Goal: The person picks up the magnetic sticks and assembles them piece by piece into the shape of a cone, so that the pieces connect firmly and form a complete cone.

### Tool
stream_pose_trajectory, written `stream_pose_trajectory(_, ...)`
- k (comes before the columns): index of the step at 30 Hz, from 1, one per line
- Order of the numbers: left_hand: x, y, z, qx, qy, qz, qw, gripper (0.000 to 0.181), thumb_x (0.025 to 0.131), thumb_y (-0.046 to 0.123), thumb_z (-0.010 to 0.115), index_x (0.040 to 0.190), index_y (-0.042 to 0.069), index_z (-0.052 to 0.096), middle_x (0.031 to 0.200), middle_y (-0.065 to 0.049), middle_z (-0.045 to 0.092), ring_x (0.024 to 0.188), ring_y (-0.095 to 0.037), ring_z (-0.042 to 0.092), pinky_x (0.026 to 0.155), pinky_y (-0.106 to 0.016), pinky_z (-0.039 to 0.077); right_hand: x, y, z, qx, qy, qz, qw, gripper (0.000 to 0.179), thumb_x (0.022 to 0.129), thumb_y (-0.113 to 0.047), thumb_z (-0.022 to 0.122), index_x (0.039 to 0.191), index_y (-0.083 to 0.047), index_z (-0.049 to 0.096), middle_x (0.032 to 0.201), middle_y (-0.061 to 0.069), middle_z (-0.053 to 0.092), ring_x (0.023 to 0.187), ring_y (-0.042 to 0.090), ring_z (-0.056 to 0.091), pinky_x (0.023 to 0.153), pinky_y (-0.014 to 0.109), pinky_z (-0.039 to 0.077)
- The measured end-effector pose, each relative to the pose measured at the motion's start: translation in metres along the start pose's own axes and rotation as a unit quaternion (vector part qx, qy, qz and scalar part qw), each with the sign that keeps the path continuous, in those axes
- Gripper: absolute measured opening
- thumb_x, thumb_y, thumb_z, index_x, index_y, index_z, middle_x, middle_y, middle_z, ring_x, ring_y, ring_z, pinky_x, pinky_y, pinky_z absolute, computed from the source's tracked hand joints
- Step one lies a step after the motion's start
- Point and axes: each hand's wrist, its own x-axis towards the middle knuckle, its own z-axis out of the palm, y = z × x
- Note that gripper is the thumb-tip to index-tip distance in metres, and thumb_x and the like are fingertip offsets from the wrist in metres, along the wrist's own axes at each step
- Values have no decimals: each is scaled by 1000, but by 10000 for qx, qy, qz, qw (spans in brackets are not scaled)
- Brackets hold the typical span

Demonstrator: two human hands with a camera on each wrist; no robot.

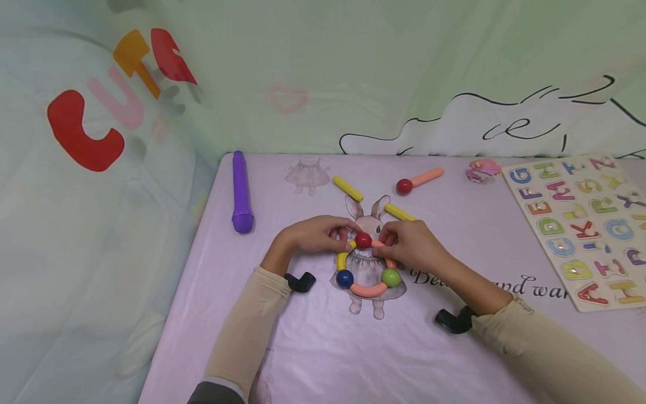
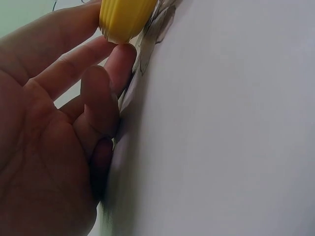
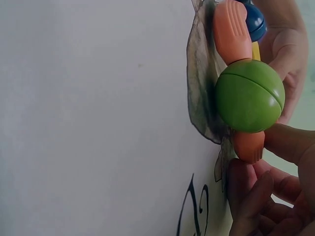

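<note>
A ring of curved sticks and balls lies over the rabbit print. At its top left, my left hand (image 1: 319,233) grips the yellow curved stick (image 1: 341,261), index fingertip at the red ball (image 1: 363,240). My right hand (image 1: 415,244) pinches the orange curved stick (image 3: 248,146) on the ring's right side, between the red ball and the green ball (image 1: 391,278). Another orange curved stick (image 1: 368,290) joins the green ball to the blue ball (image 1: 345,279) along the bottom. In the left wrist view, the yellow stick's ribbed end (image 2: 125,22) shows by the fingers.
Beyond the hands lie a yellow stick (image 1: 347,189), a second yellow stick (image 1: 400,212), and an orange stick (image 1: 428,177) with a red ball (image 1: 404,187). A purple microphone-shaped toy (image 1: 241,193) is at left. An alphabet board (image 1: 560,216) and pink toy (image 1: 483,169) are at right.
</note>
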Motion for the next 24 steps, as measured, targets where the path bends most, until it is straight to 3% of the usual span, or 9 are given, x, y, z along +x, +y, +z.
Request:
stream_pose_trajectory(7, 0, 0, 0, 4, 28, -49, 10000, 43, 97, 33, 69, 138, 24, 60, 95, 1, 63, 79, -13, 54, 73, -25, 43, 2, 1, 1, 19, 28, 17, 10000, 26, 86, -33, 83, 94, -11, 72, 78, -1, 68, 71, 15, 58, 62, 30, 46)
stream_pose_trajectory(15, 0, 2, 1, 32, 81, -87, 9999, 46, 97, 37, 69, 140, 24, 60, 92, 0, 62, 80, -12, 54, 71, -25, 42, -1, 3, -1, 206, 184, -351, 9990, 19, 93, -30, 76, 101, -13, 73, 91, 0, 72, 85, 18, 68, 70, 30, 53)
stream_pose_trajectory(19, 2, 1, 2, 161, 110, -100, 9998, 43, 97, 36, 70, 138, 24, 62, 91, 1, 61, 80, -13, 54, 71, -24, 42, -8, 5, -6, 103, -74, -303, 9995, 27, 90, -33, 78, 105, -13, 70, 82, -1, 67, 73, 16, 61, 62, 28, 47)
stream_pose_trajectory(24, 2, 2, 2, 286, 111, -152, 9994, 38, 97, 34, 69, 133, 23, 64, 90, 1, 61, 81, -13, 54, 72, -24, 42, -16, 9, -9, -125, -672, -281, 9973, 48, 85, -47, 81, 113, -12, 64, 74, -2, 59, 62, 14, 52, 54, 27, 40)
